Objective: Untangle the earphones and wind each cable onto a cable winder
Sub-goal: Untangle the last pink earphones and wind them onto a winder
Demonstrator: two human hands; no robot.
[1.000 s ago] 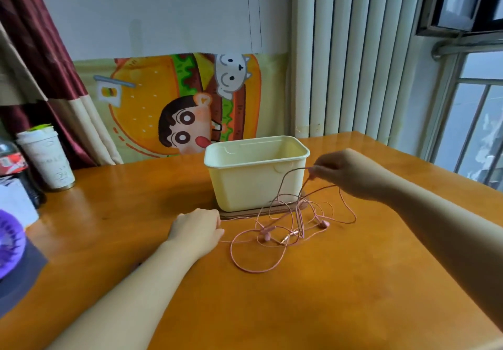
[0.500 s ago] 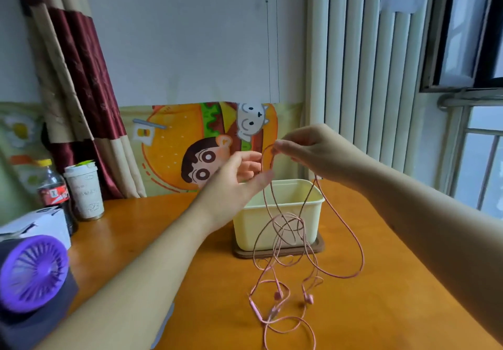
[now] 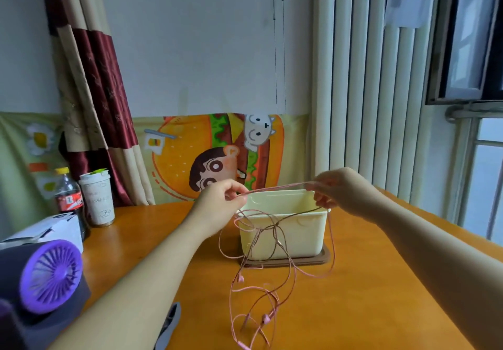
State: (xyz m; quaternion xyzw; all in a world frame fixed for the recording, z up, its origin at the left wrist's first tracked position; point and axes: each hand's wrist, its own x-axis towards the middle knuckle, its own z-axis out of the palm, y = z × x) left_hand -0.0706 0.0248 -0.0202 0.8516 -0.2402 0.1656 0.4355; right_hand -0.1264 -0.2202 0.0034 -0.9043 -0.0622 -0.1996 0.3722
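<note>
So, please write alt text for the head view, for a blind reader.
A person's left hand and right hand pinch a tangled pink earphone cable, one stretch pulled straight between them, by a cream box on a wooden table. Loose loops and earbuds hang down to the table.

pink earphones (image 3: 268, 281), cream bin (image 3: 285, 238), purple fan (image 3: 51, 276)

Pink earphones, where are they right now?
In the head view the pink earphones hang at centre, stretched between left hand and right hand before the cream bin, tails trailing onto the table.
</note>
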